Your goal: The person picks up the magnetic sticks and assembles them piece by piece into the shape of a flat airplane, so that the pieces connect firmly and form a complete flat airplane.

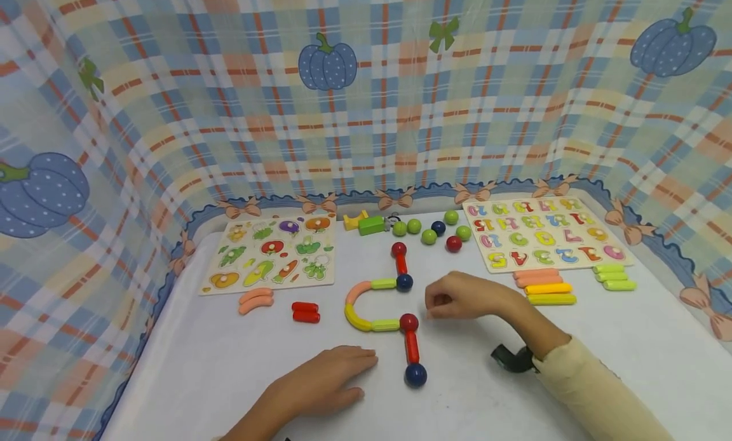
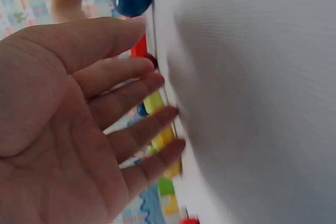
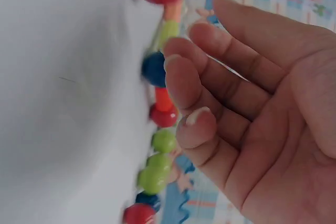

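A chain of coloured rods and balls lies on the table between both hands. Its curved left side joins a pink arc [image 1: 358, 291] and a yellow arc [image 1: 357, 318], with light green rods [image 1: 386, 325] leading right. Red rods [image 1: 412, 347] link a red ball [image 1: 408, 323] to a blue ball [image 1: 415, 375], and another such pair stands farther back. My left hand [image 1: 323, 384] is left of the near blue ball, palm down with fingers extended, holding nothing. To the chain's right, my right hand [image 1: 471, 296] hovers with loosely bent fingers; the right wrist view shows nothing in them.
A vegetable puzzle board [image 1: 213, 271] lies back left, a number puzzle board [image 1: 478, 236] back right. Several loose balls [image 1: 429, 237] sit at the back. Spare rods include red ones [image 1: 305, 316], pink arcs [image 1: 255, 300] and yellow ones [image 1: 548, 288]. A patterned curtain [image 1: 366, 110] borders the table.
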